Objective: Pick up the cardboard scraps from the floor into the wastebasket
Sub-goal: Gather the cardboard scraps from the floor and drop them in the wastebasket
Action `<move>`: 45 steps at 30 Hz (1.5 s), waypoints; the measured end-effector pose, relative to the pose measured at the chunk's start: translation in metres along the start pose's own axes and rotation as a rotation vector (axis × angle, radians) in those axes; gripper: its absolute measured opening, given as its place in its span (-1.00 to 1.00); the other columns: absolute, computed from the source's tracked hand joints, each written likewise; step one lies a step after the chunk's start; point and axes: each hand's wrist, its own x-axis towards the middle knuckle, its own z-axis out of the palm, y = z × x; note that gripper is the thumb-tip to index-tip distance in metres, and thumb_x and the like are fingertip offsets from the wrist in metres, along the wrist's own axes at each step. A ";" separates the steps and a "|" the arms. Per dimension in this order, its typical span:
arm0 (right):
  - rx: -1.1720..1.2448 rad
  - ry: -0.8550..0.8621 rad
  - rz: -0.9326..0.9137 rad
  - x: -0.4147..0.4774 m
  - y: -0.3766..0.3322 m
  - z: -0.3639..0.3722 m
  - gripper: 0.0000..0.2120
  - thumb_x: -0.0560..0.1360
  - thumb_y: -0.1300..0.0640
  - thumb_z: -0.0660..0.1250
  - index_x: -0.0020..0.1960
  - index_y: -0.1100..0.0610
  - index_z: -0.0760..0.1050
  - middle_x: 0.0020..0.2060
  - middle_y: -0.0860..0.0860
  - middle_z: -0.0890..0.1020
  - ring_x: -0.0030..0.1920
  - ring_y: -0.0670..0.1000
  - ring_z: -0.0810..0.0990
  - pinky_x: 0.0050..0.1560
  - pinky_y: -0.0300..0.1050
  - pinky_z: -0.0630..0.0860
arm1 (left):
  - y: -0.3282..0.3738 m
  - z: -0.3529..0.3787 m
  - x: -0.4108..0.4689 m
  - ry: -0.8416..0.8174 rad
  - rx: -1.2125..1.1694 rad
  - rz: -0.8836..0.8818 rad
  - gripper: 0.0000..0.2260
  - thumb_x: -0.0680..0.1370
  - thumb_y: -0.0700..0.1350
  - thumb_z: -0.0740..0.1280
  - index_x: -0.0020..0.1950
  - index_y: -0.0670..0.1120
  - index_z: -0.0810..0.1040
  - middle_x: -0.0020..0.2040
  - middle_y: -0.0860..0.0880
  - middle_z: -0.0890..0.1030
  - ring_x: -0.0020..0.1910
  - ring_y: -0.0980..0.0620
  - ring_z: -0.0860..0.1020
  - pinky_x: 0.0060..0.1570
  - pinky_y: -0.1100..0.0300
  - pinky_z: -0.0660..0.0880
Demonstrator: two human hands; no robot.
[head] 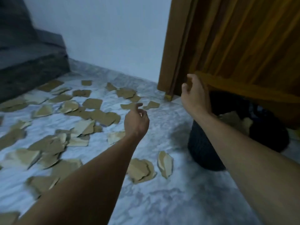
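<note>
Left hand (136, 122) hovers mid-frame, fingers loosely curled, empty. Right hand (195, 95) is curled at the curtain (243, 46) edge, grip unclear. Cardboard scraps (92, 103) all over the left floor (162, 200); wastebasket (203, 151) sits lower right under that curtain.

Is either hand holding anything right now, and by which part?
The left hand holds nothing. The right hand curls at the lower edge of the curtain; whether it grips cannot be told.

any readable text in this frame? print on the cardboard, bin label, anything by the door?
No readable text anywhere in the head view.
cardboard scraps: plain brown and pale faces, no print visible.
wastebasket: dark, no label visible.
curtain and door frame: no sign or marking.
The frame is slightly blurred, so fine print could be missed.
</note>
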 end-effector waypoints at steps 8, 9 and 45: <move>-0.307 -0.585 0.253 -0.143 0.052 0.147 -0.08 0.38 -0.61 0.05 0.62 -0.23 -0.05 0.63 0.09 -0.01 0.60 0.23 -0.07 0.49 0.41 0.00 | -0.208 -0.127 -0.085 0.080 0.707 -0.335 -0.33 0.54 0.34 0.22 0.58 0.11 0.20 0.60 -0.16 0.17 0.60 -0.23 0.00 0.51 -0.27 0.00; -0.321 -0.630 0.333 -0.165 0.066 0.159 0.02 0.27 -0.70 -0.01 0.61 -0.28 -0.12 0.64 0.09 -0.06 0.60 0.25 -0.16 0.49 0.46 -0.06 | -0.225 -0.144 -0.093 0.079 0.762 -0.386 -0.25 0.49 0.43 0.17 0.60 0.15 0.12 0.63 -0.16 0.07 0.61 -0.25 -0.09 0.50 -0.31 -0.10; -0.418 -0.658 0.131 -0.080 -0.092 0.476 -0.19 0.37 -0.64 -0.26 0.56 -0.38 -0.07 0.63 0.15 -0.14 0.59 0.32 -0.23 0.37 0.58 -0.30 | -0.341 -0.210 0.031 -0.014 0.677 -0.342 0.08 0.29 0.70 -0.17 0.63 0.10 -0.30 0.65 -0.02 -0.19 0.61 -0.10 -0.30 0.56 -0.18 -0.24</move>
